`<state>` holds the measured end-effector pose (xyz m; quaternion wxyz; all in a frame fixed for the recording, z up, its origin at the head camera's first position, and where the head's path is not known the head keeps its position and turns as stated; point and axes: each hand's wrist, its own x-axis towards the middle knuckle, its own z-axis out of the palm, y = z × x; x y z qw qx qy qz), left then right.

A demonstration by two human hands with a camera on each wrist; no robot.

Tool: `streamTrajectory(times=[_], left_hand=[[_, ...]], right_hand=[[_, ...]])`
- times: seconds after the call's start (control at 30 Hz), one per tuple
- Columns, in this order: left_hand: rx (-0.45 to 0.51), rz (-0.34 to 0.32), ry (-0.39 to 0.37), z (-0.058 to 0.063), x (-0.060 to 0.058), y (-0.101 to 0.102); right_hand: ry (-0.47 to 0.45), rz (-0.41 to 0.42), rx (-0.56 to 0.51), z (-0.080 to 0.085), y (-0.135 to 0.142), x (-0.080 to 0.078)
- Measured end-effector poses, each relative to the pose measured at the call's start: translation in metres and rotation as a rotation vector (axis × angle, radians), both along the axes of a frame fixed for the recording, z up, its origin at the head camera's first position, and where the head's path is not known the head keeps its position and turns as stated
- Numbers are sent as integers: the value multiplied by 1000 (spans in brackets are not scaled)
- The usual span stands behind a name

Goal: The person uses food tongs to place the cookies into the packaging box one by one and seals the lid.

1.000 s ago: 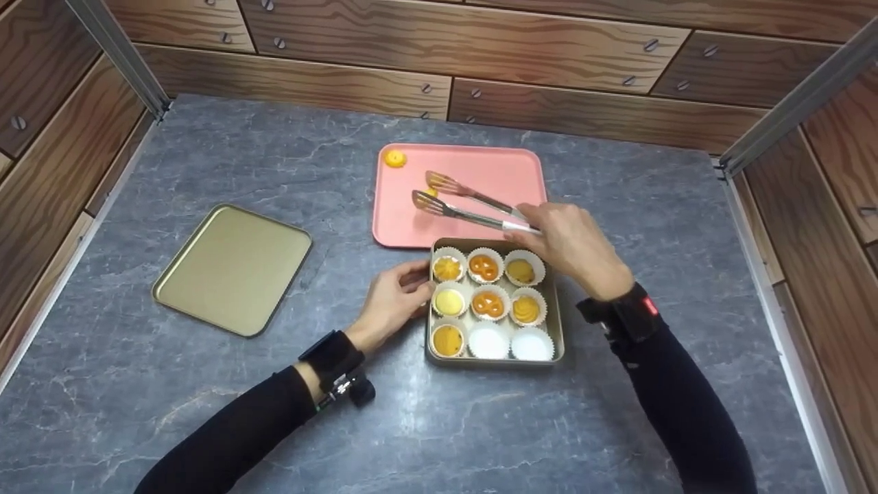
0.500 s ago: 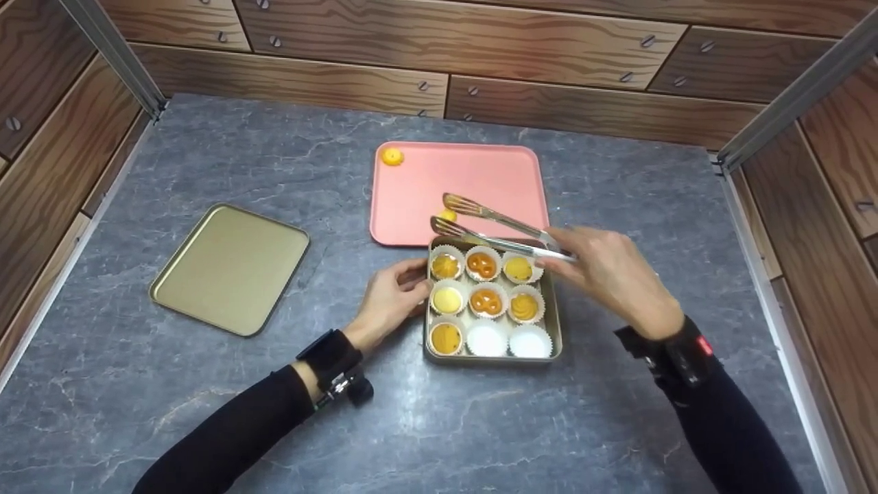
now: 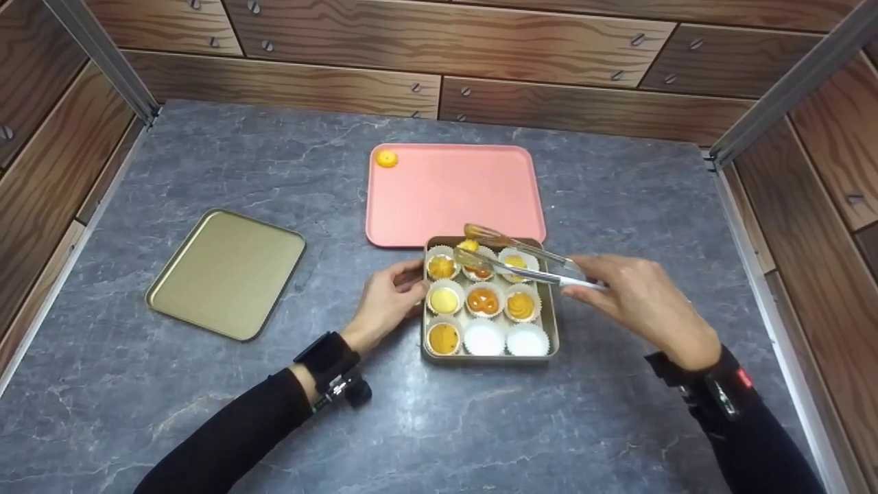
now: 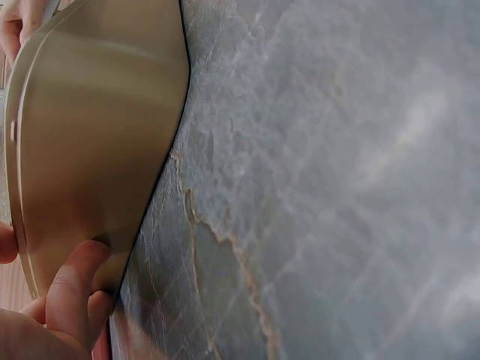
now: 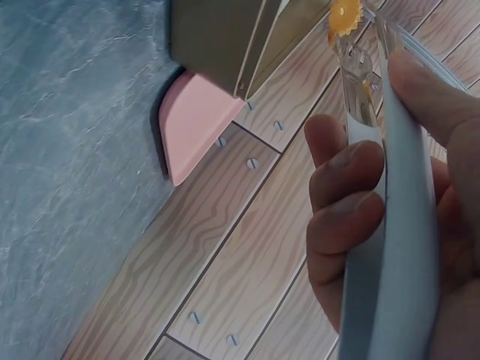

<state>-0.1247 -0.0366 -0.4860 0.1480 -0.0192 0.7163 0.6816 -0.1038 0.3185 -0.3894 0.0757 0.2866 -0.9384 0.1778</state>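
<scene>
My right hand (image 3: 645, 298) grips a pair of tongs (image 3: 528, 274) with pale handles and slotted ends. Between the tong ends is a small yellow cookie (image 3: 468, 245); its scalloped edge shows in the right wrist view (image 5: 346, 16). They hang over the back row of a gold tin (image 3: 553, 329), partly covering the middle cup. Paper cups fill the tin, most with cookies, among them pretzel shapes (image 3: 483, 300). Two front cups, the middle (image 3: 484, 338) and right (image 3: 527, 340), hold no cookie. My left hand (image 3: 385, 302) holds the tin's left wall, fingers against its side in the left wrist view (image 4: 79, 289).
Behind the tin lies a pink tray (image 3: 453, 192) with one yellow round cookie (image 3: 387, 159) in its far left corner. A gold lid (image 3: 226, 274) lies on the grey marbled table (image 3: 329, 439) at the left. Wood-patterned walls (image 3: 439, 41) enclose the back and sides.
My right hand has moved right and nearer me, bringing the tongs and a yellow cookie from the pink tray to above the tin's back row. My left hand stays at the tin.
</scene>
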Motion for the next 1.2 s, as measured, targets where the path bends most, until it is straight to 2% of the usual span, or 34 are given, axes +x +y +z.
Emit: streamTrajectory(times=[0.4, 0.53, 0.7, 0.83, 1.2], left_hand=[[0, -5, -13, 0, -2, 1], [26, 8, -21, 0, 0, 1], [71, 7, -5, 0, 1, 0], [61, 14, -18, 1, 0, 0], [41, 9, -33, 0, 1, 0]], right_hand=[[-4, 32, 47, 6, 20, 21], [-14, 64, 47, 1, 27, 26], [17, 124, 62, -8, 33, 28], [29, 159, 51, -13, 38, 30], [-69, 192, 46, -13, 42, 34]])
